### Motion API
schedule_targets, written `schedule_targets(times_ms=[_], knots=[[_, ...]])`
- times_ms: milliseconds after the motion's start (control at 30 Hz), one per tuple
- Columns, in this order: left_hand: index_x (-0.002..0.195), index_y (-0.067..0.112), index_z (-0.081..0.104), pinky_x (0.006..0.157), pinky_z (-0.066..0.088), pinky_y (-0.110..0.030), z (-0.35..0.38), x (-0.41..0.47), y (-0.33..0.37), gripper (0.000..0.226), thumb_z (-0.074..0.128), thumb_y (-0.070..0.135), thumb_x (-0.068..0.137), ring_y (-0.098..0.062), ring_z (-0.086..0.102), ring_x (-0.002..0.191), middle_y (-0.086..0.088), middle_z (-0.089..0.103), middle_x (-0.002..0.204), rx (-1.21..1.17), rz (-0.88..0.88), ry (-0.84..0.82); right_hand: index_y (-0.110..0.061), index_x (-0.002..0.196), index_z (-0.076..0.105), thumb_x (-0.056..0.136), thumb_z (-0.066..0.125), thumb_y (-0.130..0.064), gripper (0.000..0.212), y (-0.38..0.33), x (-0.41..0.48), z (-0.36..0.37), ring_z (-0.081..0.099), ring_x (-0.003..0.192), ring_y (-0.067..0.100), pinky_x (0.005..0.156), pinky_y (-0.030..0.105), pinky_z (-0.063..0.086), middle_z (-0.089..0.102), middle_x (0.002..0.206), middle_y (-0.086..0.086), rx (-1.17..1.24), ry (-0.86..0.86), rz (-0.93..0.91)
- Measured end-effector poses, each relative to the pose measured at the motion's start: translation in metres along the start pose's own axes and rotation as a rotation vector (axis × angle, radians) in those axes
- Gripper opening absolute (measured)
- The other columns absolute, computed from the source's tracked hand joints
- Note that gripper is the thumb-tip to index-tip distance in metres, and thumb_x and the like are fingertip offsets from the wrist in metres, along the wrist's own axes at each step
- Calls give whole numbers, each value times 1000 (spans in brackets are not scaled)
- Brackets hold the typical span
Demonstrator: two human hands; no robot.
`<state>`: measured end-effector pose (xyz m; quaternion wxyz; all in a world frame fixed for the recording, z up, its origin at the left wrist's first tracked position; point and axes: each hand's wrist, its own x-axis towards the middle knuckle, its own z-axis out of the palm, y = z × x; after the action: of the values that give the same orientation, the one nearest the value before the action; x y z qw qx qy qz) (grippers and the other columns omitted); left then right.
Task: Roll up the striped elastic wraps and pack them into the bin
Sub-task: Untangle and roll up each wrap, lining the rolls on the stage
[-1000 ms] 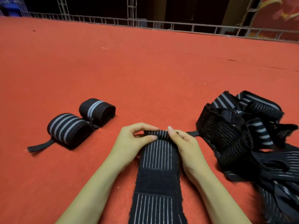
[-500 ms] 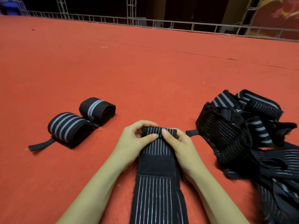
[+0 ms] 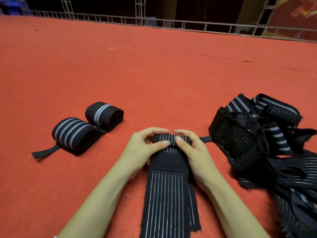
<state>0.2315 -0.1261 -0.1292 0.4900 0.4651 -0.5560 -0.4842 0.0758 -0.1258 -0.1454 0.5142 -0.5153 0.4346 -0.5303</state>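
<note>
Head view: fingers [image 3: 154, 131] pinch wrap [image 3: 167, 189] at roll

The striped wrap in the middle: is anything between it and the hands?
Nothing visible. The left hand and right hand both pinch the rolled end of the wrap directly. No bin is in view, so that path cannot be judged.

A single wide-angle head camera looks forward and down from close above the half-rolled wrap [image 3: 169, 189], which sits low in the view's centre, with red carpet [image 3: 154, 74] stretching beyond the wrap to a metal railing [image 3: 188, 25] far behind it.
</note>
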Motion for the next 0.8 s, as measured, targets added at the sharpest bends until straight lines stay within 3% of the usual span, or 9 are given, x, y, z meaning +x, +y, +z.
schedule_targets(times_ms=[100, 167, 233, 333, 433, 500, 600, 700, 800], knots=[[130, 24, 52, 92, 51, -26, 5, -2, -2, 48, 67, 10, 87, -12, 64, 107, 1, 65, 119, -93, -68, -88, -23, 109, 59, 95, 54, -12, 18, 0, -2, 1, 64, 97, 15, 87, 30, 52, 66, 110, 5, 10, -23, 20], [142, 32, 36, 103, 44, -29, 11, -4, -2, 59, 63, 24, 90, -10, 59, 115, 5, 57, 131, -116, -137, -125, -21, 112, 55, 97, 50, -12, 19, -2, -3, 2, 64, 85, 6, 73, 19, 52, 66, 102, 0, 60, -57, 56], [147, 34, 24, 110, 37, -31, 17, -3, -2, 65, 54, 41, 90, -5, 53, 121, 11, 48, 139, -98, -178, -128, -20, 115, 51, 99, 46, -13, 18, -2, -4, 3, 61, 83, 3, 71, 15, 49, 63, 102, 0, 26, -79, 58], [140, 36, 32, 100, 41, -23, 12, -3, 2, 52, 47, 48, 92, 4, 55, 106, 17, 53, 125, 23, -185, -120, -22, 115, 51, 99, 46, -15, 18, -2, -5, 5, 59, 82, 3, 71, 16, 49, 60, 102, 2, -24, -91, 39], [121, 14, 55, 87, 50, -30, -2, 1, 0, 31, 60, 22, 91, -13, 65, 95, -6, 69, 107, 12, -109, -138, -27, 120, 47, 96, 52, -16, 27, -6, -5, 7, 61, 80, 0, 71, 17, 49, 58, 104, 1, 1, -78, 38], [109, 6, 60, 79, 52, -31, -9, 4, -3, 24, 64, 13, 86, -19, 65, 86, -12, 69, 95, -89, -88, -67, -26, 126, 42, 90, 58, -20, 40, -8, -3, 4, 63, 83, -2, 74, 21, 52, 53, 113, 0, 64, -64, 75], [106, 6, 60, 82, 52, -35, -11, 7, -8, 19, 63, 8, 87, -23, 63, 87, -15, 66, 96, -207, -115, 28, -23, 118, 47, 79, 68, -25, 45, -9, -2, -4, 60, 100, 7, 84, 27, 50, 54, 119, 4, 27, -71, 205], [106, 7, 56, 84, 52, -38, -11, 9, -13, 14, 57, 7, 91, -24, 61, 88, -14, 63, 96, -320, -143, 98, -10, 111, 55, 80, 72, -20, 37, -11, -3, -7, 63, 85, 9, 72, 19, 50, 61, 101, 6, -87, -148, 340], [104, 8, 55, 78, 54, -34, -13, 12, -14, 10, 54, 8, 94, -18, 62, 83, -9, 64, 92, -405, -140, 160, -6, 88, 64, 79, 71, -21, 19, -18, -4, -11, 60, 63, 10, 58, 17, 48, 66, 78, 6, -128, -271, 403]])
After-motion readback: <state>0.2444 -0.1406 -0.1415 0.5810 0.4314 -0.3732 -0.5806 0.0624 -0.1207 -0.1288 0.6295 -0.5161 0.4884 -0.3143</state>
